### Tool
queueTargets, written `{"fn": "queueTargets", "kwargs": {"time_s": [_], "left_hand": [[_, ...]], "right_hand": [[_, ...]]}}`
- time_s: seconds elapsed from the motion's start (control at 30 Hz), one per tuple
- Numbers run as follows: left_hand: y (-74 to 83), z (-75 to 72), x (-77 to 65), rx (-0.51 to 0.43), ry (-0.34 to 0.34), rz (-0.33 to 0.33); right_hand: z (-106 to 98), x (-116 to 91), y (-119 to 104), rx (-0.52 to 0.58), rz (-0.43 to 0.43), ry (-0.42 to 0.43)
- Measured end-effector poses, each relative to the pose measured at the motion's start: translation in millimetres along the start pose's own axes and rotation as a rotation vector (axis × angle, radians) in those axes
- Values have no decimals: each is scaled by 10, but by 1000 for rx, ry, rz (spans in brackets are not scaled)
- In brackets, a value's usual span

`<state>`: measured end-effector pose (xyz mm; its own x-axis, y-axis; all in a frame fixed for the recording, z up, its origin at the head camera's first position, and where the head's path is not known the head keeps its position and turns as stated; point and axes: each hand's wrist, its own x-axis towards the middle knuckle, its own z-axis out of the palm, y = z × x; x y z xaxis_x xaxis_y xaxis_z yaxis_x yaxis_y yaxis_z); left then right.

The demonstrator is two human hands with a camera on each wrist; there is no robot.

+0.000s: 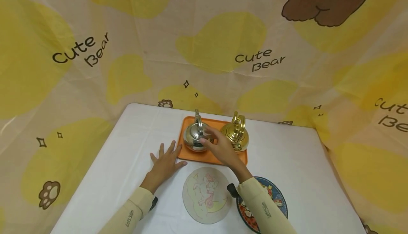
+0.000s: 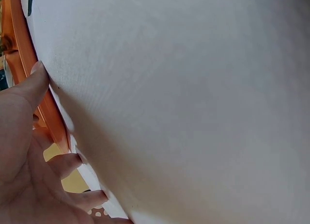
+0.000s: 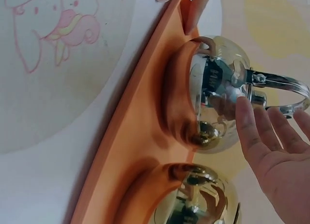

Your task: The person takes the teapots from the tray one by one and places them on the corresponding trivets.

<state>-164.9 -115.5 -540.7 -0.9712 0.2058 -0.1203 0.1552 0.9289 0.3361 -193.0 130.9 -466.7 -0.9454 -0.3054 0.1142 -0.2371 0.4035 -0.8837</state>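
A silver teapot (image 1: 192,141) with an upright loop handle (image 3: 281,83) stands on the left part of an orange tray (image 1: 204,157). To its right on the same tray is a gold teapot (image 1: 241,144) of like shape. My right hand (image 1: 222,149) reaches in from the right of the silver teapot, its fingers extended right by the lid and the foot of the handle. Fingers spread, my left hand (image 1: 165,166) rests on the white table at the tray's left edge, fingertips close to the rim.
In front of the tray lies a round pale mat (image 1: 204,200) with a pink cartoon drawing. A round dark-blue patterned mat (image 1: 278,195) sits at the right, partly under my right sleeve (image 1: 264,205). A printed cloth backdrop (image 1: 204,50) rises behind the table.
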Motion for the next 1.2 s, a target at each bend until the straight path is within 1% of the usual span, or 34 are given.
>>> {"fn": "queueTargets", "kwargs": {"time_s": [0.33, 0.57, 0.67, 0.8, 1.2], "left_hand": [[4, -4, 0, 15, 4, -3], [-6, 10, -19, 2, 3, 0], [-11, 20, -23, -1, 6, 1], [-9, 17, -23, -2, 14, 3], [-1, 6, -24, 0, 10, 1]], "right_hand": [[47, 74, -13, 102, 6, -18], [92, 113, -18, 200, 14, -36], [104, 136, -17, 232, 24, -29], [112, 162, -28, 241, 45, -6], [172, 228, 0, 265, 58, 29]]}}
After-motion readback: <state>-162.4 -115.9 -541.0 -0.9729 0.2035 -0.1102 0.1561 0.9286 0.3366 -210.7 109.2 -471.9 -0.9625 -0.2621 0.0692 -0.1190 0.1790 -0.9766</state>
